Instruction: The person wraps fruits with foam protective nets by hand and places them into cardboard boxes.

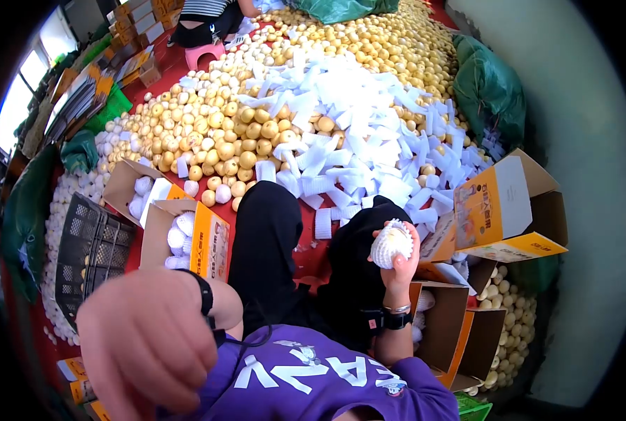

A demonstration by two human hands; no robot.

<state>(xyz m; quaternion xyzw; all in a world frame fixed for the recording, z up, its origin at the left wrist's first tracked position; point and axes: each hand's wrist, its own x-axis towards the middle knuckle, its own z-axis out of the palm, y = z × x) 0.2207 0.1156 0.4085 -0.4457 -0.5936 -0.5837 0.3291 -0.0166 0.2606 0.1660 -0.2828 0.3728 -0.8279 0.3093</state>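
Note:
My right hand [401, 256] is raised over my right knee, its fingers closed around a round fruit in a white foam net [391, 244]. Large and close to the camera, my left hand [148, 340] has curled fingers; whatever may be inside them is hidden. Behind it stands an open orange-and-white carton [211, 245] with several net-wrapped fruits [180, 237] inside. Loose white foam net sleeves [358, 133] lie in a heap before my knees, over and beside a spread of pale yellow fruits [253, 133].
Open cartons [509, 207] stand on my right, with more fruits [513, 309] by the wall. A black plastic crate [92, 249] is on my left. Green sacks [488, 88] lie around the pile. Another person [207, 17] sits on a pink stool [204, 55] at the back.

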